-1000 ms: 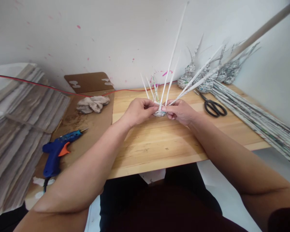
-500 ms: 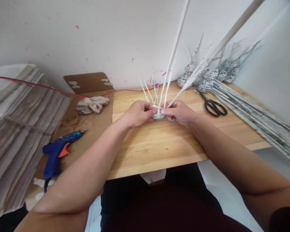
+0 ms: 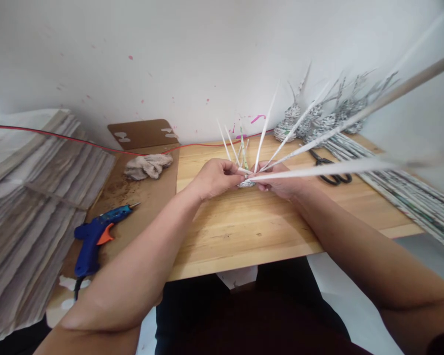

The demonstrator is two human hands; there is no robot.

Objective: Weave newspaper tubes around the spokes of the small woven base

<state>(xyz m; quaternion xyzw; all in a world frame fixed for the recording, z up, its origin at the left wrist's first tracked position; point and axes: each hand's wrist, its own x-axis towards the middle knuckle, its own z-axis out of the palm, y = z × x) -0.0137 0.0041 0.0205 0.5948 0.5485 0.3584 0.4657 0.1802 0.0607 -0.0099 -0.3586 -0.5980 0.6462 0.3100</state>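
Observation:
Between my hands, just above the wooden tabletop, sits a small woven paper base (image 3: 247, 184) with several rolled-paper strands fanning up and out of it. My left hand (image 3: 218, 180) pinches its left side, thumb and fingers closed at the weave. My right hand (image 3: 276, 180) is closed on the right side, where the strands meet. A long white paper strand (image 3: 318, 171) crosses over my right hand and runs off to the right, its far end blurred. Another long paper strand (image 3: 355, 118) slants to the upper right. The fingertips hide part of the base.
A blue glue gun (image 3: 96, 236) and a crumpled cloth (image 3: 148, 166) lie on cardboard at left, beside a stack of paper (image 3: 48, 207). Black scissors (image 3: 331, 172), long rolled-paper sticks (image 3: 399, 190) and several woven paper pieces (image 3: 286, 125) are at right. A red wire (image 3: 192, 145) runs along the wall.
A long strand that stood upright has swung down to the right across my right hand. The other long strand leans further right. Both hands stay at the base; the view has shifted slightly.

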